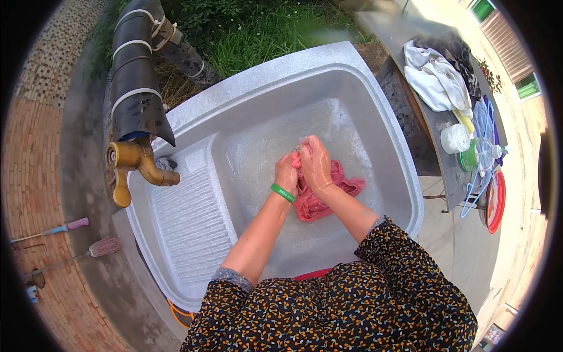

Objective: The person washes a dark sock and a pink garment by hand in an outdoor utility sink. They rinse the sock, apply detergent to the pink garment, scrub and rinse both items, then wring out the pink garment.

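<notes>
Over the basin of a grey speckled laundry sink [281, 259], both my hands grip one wet red cloth [314, 211]. My left hand [286, 172], with a green wristband [282, 192] at the wrist, is closed around a bunched part of it. Pressed close against that hand, my right hand [316, 163] is shut on the same bunched part. The rest of the cloth hangs or lies below my hands, spread toward the right. Whether it touches the basin floor I cannot tell. My hands look wet, and cloudy water or suds coat the basin.
A ribbed washboard [191, 233] forms the sink's left side. Above it juts a brass tap [145, 165] on a wrapped pipe [136, 75]. On the right, a dark table [435, 132] bears white cloth [433, 79], a white jar [455, 138], a pump bottle [486, 154] and blue hangers [477, 189].
</notes>
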The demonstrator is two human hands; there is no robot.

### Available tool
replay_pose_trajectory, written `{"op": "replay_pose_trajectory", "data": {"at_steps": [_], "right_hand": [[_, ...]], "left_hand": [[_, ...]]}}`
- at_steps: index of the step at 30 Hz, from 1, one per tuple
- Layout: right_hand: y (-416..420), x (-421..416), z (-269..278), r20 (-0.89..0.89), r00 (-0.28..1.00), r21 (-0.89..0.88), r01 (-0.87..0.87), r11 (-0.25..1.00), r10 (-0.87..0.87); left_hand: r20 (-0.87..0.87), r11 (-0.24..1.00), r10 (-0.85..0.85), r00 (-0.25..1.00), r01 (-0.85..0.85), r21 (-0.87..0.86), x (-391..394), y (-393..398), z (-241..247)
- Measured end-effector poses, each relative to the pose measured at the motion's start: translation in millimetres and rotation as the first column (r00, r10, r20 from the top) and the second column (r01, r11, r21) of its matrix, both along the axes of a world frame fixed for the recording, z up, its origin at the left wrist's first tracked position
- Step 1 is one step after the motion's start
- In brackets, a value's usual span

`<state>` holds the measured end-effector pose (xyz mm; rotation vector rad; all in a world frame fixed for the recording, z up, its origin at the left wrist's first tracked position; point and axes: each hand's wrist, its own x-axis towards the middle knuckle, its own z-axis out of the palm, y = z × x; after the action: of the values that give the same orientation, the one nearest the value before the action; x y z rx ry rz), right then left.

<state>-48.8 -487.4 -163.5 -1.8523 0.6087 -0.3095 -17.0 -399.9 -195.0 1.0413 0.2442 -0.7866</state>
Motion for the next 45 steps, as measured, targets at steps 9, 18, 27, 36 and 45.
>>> {"op": "replay_pose_trajectory", "data": {"at_steps": [9, 18, 27, 36, 45], "right_hand": [[-77, -32, -82, -0.382, 0.890, -0.698, -0.102, 0.708, -0.248], [-15, -8, -60, -0.162, 0.978, 0.308, 0.173, 0.935, -0.128], [1, -44, 32, 0.071, 0.961, 0.257, -0.278, 0.926, 0.269], [-81, -88, -28, -0.345, 0.865, -0.340, -0.477, 0.811, 0.364], [9, 5, -115, -0.157, 0.967, 0.029, -0.200, 0.979, 0.202]], "left_hand": [[-0.118, 0.876, -0.146, 0.982, 0.184, 0.445, 9, 58, -31], [-0.093, 0.994, 0.099, 0.991, -0.103, -0.043, -23, -5, -45], [0.004, 0.979, 0.195, 0.981, -0.195, -0.061, 20, 17, 23], [0.193, 0.791, 0.061, 0.979, -0.165, 0.589, 31, 120, -44], [-0.130, 0.996, 0.001, 0.992, 0.011, 0.091, 28, 51, -98]]}}
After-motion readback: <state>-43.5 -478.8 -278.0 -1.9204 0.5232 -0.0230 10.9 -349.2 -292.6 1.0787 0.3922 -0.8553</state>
